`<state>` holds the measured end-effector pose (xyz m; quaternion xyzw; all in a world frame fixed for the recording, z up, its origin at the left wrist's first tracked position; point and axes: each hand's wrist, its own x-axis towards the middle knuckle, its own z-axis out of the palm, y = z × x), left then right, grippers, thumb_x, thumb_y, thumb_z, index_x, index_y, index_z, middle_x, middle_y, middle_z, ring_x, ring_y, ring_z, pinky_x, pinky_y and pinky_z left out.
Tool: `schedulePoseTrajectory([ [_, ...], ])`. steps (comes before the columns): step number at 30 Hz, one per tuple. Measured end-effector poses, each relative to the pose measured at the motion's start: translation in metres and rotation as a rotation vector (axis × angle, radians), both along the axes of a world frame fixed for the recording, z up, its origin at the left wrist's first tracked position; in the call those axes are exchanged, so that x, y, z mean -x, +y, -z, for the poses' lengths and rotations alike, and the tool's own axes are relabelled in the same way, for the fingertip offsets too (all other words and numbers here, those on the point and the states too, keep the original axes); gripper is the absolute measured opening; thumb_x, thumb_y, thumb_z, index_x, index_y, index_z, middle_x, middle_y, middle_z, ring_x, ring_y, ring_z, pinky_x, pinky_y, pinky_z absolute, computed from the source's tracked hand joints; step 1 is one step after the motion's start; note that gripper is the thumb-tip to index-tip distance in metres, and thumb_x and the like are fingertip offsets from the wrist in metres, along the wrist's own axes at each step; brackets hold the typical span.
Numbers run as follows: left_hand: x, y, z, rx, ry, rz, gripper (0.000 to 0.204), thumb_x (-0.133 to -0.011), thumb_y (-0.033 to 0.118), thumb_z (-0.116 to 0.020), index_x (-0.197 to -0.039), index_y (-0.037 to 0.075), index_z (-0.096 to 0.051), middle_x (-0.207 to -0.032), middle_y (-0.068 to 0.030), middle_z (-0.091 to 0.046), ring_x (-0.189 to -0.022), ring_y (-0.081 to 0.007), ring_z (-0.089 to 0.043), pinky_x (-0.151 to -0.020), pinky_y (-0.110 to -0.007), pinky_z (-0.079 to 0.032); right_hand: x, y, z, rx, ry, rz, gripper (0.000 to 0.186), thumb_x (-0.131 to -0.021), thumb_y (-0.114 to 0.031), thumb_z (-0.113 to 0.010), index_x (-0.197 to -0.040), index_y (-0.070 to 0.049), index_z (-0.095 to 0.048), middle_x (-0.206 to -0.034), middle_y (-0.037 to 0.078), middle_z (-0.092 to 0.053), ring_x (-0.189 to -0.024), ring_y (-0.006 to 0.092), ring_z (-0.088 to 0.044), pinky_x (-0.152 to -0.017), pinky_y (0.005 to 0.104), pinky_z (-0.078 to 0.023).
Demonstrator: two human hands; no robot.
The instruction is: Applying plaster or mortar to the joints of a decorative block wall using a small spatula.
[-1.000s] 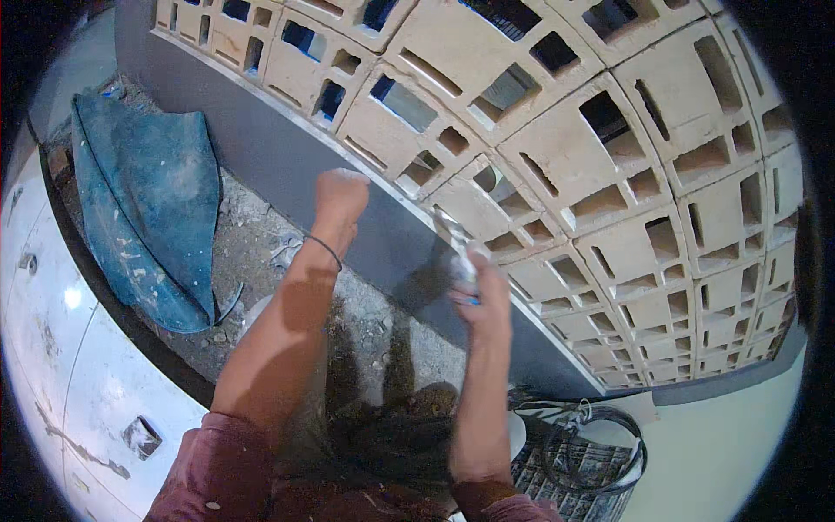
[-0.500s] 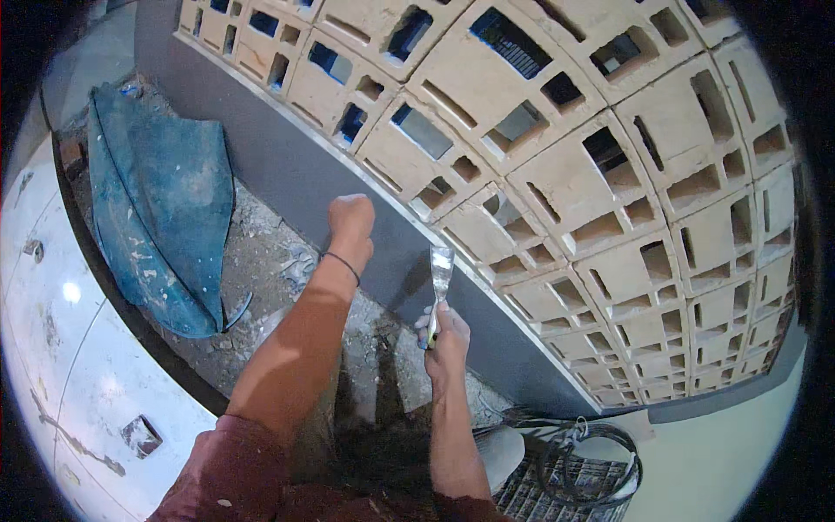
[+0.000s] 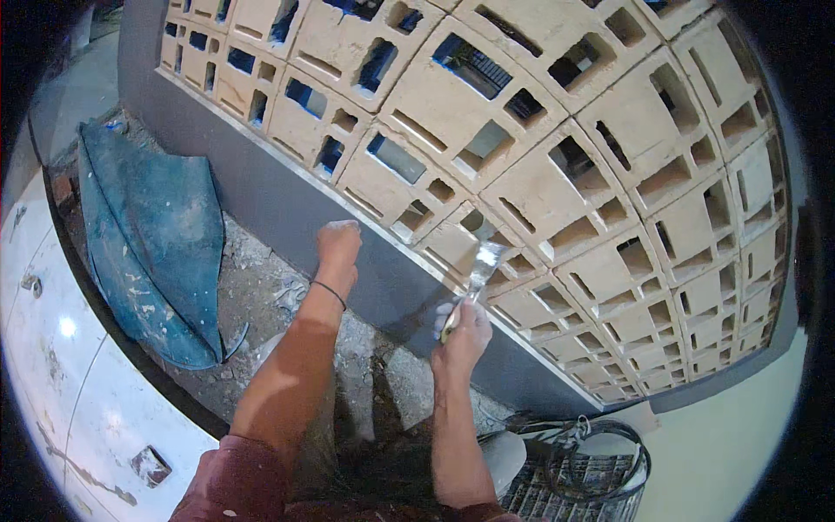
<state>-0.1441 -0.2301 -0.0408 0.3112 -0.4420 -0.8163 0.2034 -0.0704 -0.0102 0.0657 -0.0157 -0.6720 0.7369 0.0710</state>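
A putty knife (image 3: 483, 268) is gripped by its handle in my right hand (image 3: 465, 331), its pale-smeared metal blade tilted up and to the right in front of the tan breeze-block screen (image 3: 487, 187). White dust coats the fingers of that hand. To the left, my left hand (image 3: 337, 246) is closed in a fist close to the grey low wall (image 3: 374, 261). Its fingers face away, so whatever they hold, if anything, is hidden. A dark band circles the left wrist.
Rubble and dusty ground (image 3: 252, 270) run along the wall's foot. A stained teal cloth (image 3: 156, 248) lies there at left, beside a white tiled surface (image 3: 74, 374) with a dark edge. At lower right a coiled black cable (image 3: 639, 470) rests on a metal grate (image 3: 557, 487).
My right hand has risen to the right, and the putty knife now tilts rightward over the blocks. My left fist sits slightly lower and further left in the picture; the whole view has shifted somewhat.
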Motion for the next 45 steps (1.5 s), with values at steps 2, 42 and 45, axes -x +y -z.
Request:
schedulePoseTrajectory([
  [2, -0.004, 0.001, -0.006, -0.005, -0.006, 0.033, 0.026, -0.09, 0.018, -0.062, -0.11, 0.004, -0.069, -0.102, -0.0083, -0.07, -0.087, -0.0196, -0.065, -0.061, -0.029, -0.043, 0.004, -0.002, -0.006, 0.083, -0.015, -0.005, 0.024, -0.104, -0.022, -0.051, -0.088, -0.004, -0.057, -0.067, 0.008, -0.062, -0.046, 0.0125, -0.051, -0.041, 0.0273, -0.038],
  [42, -0.008, 0.009, -0.013, -0.095, 0.102, 0.006, 0.018, -0.092, 0.005, -0.058, -0.105, -0.005, -0.064, -0.09, -0.011, -0.065, -0.069, -0.02, -0.059, -0.057, -0.031, -0.049, 0.031, 0.031, -0.059, 0.484, -0.239, -0.036, 0.026, -0.099, -0.027, -0.058, -0.087, -0.004, -0.055, -0.067, 0.007, -0.053, -0.045, 0.0141, -0.044, -0.038, 0.0288, -0.03],
  [45, -0.009, 0.003, -0.014, -0.072, 0.064, -0.009, 0.019, -0.092, 0.006, -0.058, -0.107, -0.005, -0.065, -0.093, -0.0116, -0.066, -0.072, -0.0204, -0.061, -0.058, -0.031, -0.049, 0.028, 0.034, -0.077, 0.334, -0.204, -0.078, 0.028, -0.102, -0.028, -0.052, -0.087, -0.004, -0.056, -0.065, 0.006, -0.054, -0.044, 0.0131, -0.044, -0.037, 0.0275, -0.031],
])
